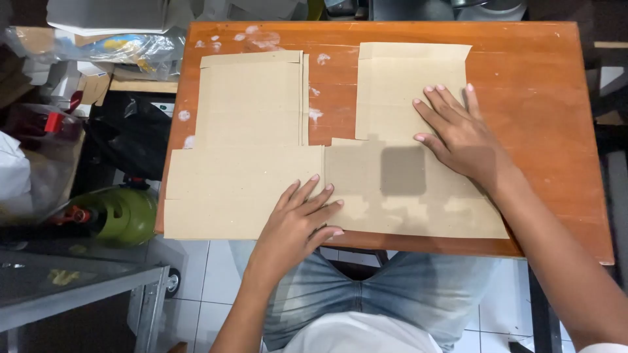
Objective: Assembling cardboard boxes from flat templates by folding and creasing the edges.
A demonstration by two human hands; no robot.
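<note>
Place: a small home workshop or packing corner
Desk: a worn orange wooden desk (536, 131) flecked with white paint
Left of the desk: a green gas cylinder (124, 214), a black bag (127, 134), heaped plastic bags (124, 47) and boxes
Below the desk: a white tiled floor (196, 287)
Near left of the desk: a grey metal stand (78, 287)

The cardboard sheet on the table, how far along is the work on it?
Done: the flat cardboard sheet lies unfolded on the orange table, its flaps spread out. In hand: the left hand presses its near edge and the right hand presses the upper right flap. Left: no flap stands up yet, so all folding remains.
</note>
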